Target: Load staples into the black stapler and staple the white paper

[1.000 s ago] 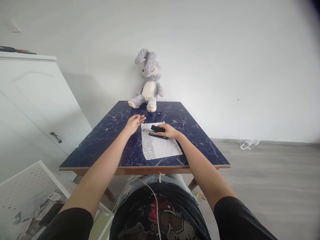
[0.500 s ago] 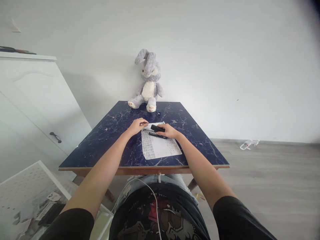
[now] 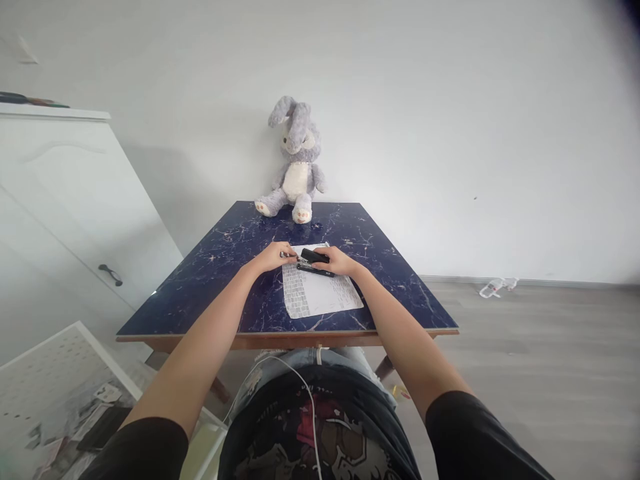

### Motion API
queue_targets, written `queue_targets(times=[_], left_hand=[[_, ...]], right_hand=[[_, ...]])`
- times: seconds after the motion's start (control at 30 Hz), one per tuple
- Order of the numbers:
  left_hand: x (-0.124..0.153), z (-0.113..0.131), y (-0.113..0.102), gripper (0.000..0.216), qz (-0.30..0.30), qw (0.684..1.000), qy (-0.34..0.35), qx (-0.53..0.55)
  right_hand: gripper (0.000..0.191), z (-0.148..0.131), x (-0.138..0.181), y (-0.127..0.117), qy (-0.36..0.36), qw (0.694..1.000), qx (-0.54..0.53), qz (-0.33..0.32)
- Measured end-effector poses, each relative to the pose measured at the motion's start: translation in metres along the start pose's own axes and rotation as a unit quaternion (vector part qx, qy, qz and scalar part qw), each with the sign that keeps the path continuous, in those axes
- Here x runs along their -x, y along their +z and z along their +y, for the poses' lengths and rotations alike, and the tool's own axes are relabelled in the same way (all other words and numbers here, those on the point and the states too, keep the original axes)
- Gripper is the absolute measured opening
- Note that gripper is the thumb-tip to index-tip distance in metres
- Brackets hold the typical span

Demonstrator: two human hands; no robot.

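A black stapler (image 3: 316, 269) lies on a printed sheet of paper (image 3: 327, 298), its upper arm raised and a silvery part showing between the arm and the base. My right hand (image 3: 342, 261) is closed around the stapler's rear end. At its front end, the pinched fingers of my left hand (image 3: 274, 256) reach in close to the silvery part. Something small and dark shows at those fingers, too small to name. The paper rests on a dark blue marble-patterned table (image 3: 200, 293).
A grey plush rabbit (image 3: 299, 160) sits at the table's far edge against the wall. On the left stands a white cabinet (image 3: 75, 187), with a white perforated bin (image 3: 45, 373) below it. A clear plastic item (image 3: 495, 287) lies on the floor at right.
My left hand has moved right and slightly nearer to me, bringing its fingertips to the stapler's front end. My right hand and the stapler stay in place.
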State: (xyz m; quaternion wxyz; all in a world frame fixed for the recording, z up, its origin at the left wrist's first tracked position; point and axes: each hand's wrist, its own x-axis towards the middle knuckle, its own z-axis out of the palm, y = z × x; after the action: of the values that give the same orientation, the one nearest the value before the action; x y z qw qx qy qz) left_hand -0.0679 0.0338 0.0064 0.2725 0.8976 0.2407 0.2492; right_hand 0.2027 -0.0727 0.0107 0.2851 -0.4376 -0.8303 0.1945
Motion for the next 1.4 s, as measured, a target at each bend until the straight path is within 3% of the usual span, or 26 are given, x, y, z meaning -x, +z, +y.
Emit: queue_targets(times=[0.9, 1.23, 1.4], left_hand=[[-0.001, -0.012, 0.000, 0.034, -0.060, 0.997, 0.008, -0.053], [0.004, 0.008, -0.004, 0.031, -0.045, 0.998, 0.023, -0.026], [0.006, 0.020, -0.008, 0.031, -0.034, 0.999, 0.023, 0.002]], right_hand=[[0.037, 0.001, 0.000, -0.001, -0.003, 1.000, 0.015, 0.021], [0.033, 0.006, 0.002, -0.005, 0.026, 0.998, 0.013, 0.049], [0.031, 0.008, 0.007, -0.013, 0.064, 0.992, -0.052, 0.092]])
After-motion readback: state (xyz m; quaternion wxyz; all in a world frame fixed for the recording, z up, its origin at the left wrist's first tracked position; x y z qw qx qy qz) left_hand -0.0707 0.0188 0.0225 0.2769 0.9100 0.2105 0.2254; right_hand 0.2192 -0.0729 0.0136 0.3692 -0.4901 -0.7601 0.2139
